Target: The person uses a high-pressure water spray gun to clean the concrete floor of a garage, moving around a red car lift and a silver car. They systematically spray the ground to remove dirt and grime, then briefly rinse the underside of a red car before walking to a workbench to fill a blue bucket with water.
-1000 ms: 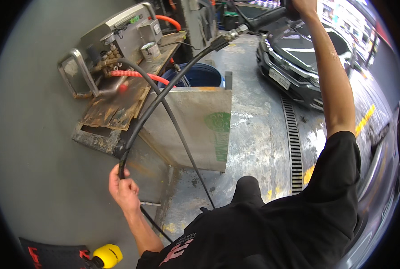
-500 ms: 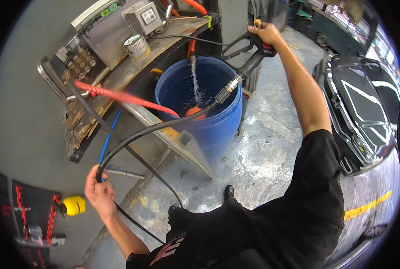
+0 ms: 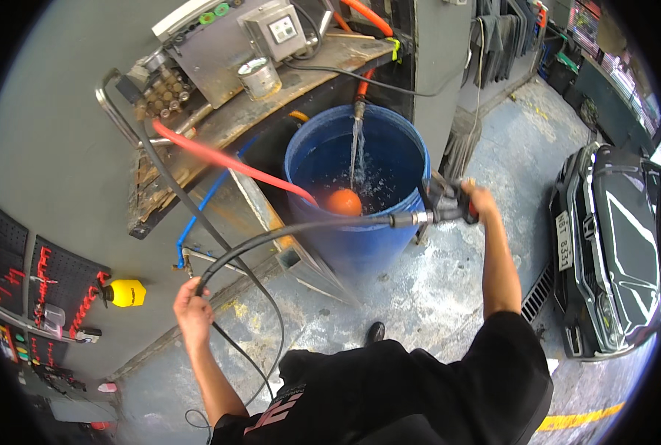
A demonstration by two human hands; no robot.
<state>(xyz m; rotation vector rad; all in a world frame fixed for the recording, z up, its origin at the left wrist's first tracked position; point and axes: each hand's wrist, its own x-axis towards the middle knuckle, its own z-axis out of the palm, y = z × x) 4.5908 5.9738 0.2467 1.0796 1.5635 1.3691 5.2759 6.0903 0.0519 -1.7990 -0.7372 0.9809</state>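
My right hand (image 3: 481,202) is wrapped round the grip of a black spray gun (image 3: 447,205), just right of a blue barrel (image 3: 371,251). From the gun a black hose (image 3: 308,225) curves left past the barrel's near rim. My left hand (image 3: 195,310) grips that hose where it bends down, and its lower part hangs towards the floor. Water (image 3: 357,152) pours from a pipe into the barrel, where an orange ball (image 3: 344,202) floats near the front rim. A red hose (image 3: 234,165) runs over the rim into the barrel. Motion blurs the gun's front.
A worn wooden shelf (image 3: 330,61) above the barrel carries a pump machine (image 3: 215,55) and a metal can (image 3: 259,78). A blue hose (image 3: 197,215) hangs beneath it. At the right stands a dark car (image 3: 619,245). A yellow bottle (image 3: 128,294) hangs on the left wall.
My right hand has brought the spray gun down from above the barrel's far right to beside its near right rim. The hose lies flatter. My left hand keeps hold of it. The view has shifted.
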